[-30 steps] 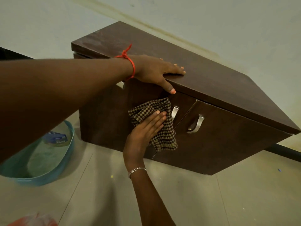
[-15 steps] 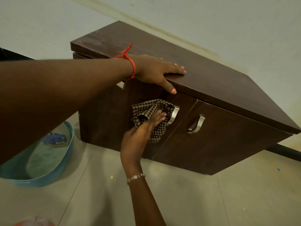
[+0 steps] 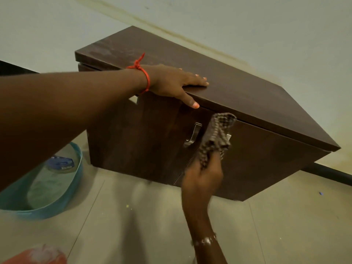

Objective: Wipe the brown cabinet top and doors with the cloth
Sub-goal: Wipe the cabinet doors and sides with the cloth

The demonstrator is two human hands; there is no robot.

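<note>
The low brown cabinet [image 3: 247, 96] stands on the floor against the wall, with two front doors and metal handles. My left hand [image 3: 171, 83] lies flat on the front edge of its top, thumb hanging over the edge. My right hand [image 3: 202, 178] grips a bunched checked cloth [image 3: 216, 138], held up against the right door at its handle, which the cloth mostly covers. The left door's handle [image 3: 192, 135] shows just left of the cloth. Dusty smears mark the far left of the top.
A teal basin [image 3: 57, 199] holding a blue-lidded container [image 3: 61, 162] sits on the tiled floor at the left. Something orange-red [image 3: 36, 256] shows at the bottom left corner. A dark skirting strip [image 3: 331, 173] runs along the wall at right.
My right hand has carried the cloth from the left door, across its handle, over to the right door's handle. The cloth is more bunched. My left hand has stayed on the top.
</note>
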